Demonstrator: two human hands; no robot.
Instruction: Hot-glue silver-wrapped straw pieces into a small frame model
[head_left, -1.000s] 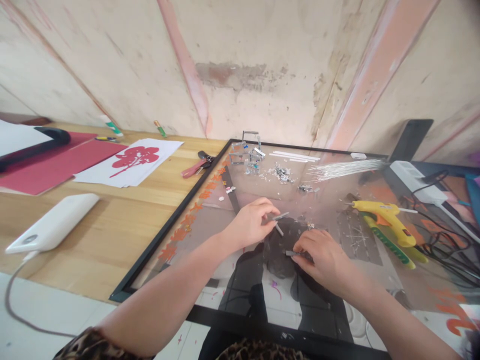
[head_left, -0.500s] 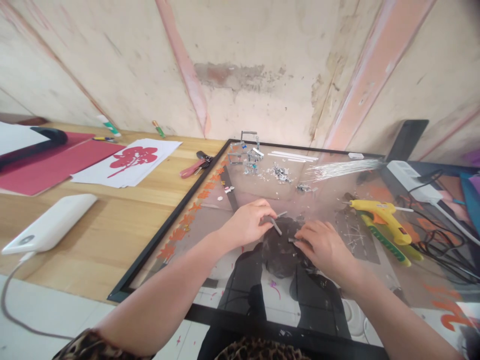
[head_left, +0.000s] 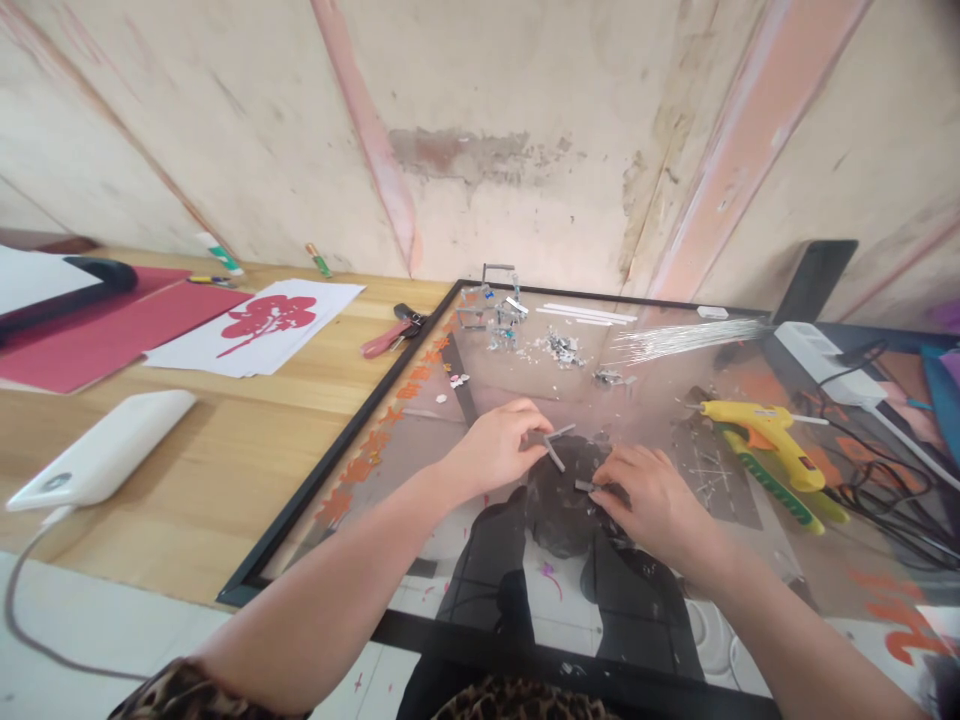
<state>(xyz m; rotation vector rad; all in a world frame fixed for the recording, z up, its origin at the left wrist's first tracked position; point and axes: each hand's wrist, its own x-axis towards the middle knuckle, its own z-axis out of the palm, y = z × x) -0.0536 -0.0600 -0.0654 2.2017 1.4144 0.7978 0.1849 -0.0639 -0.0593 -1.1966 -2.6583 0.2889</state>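
Observation:
Both my hands rest on a large black-framed glass panel (head_left: 341, 450) lying flat on the table. My left hand (head_left: 499, 442) is closed in a pinch on a small grey angled metal strip (head_left: 556, 447) whose two short arms stick out to the right. My right hand (head_left: 649, 495) is closed, its fingertips pinching another short grey metal strip (head_left: 583, 486) against the glass. The two strips lie a few centimetres apart. My own dark reflection shows in the glass under the hands.
A yellow glue gun (head_left: 761, 425) and cables (head_left: 892, 500) lie to the right. Silver scraps (head_left: 559, 348) and a bundle of thin wires (head_left: 679, 338) lie at the panel's far edge. Left on the wooden table are pink scissors (head_left: 390, 335), a red paper-cut (head_left: 262, 318) and a white power bank (head_left: 101, 448).
My right hand has moved slightly up and left, bringing its strip closer to the left hand. The left hand's angled strip has turned a little.

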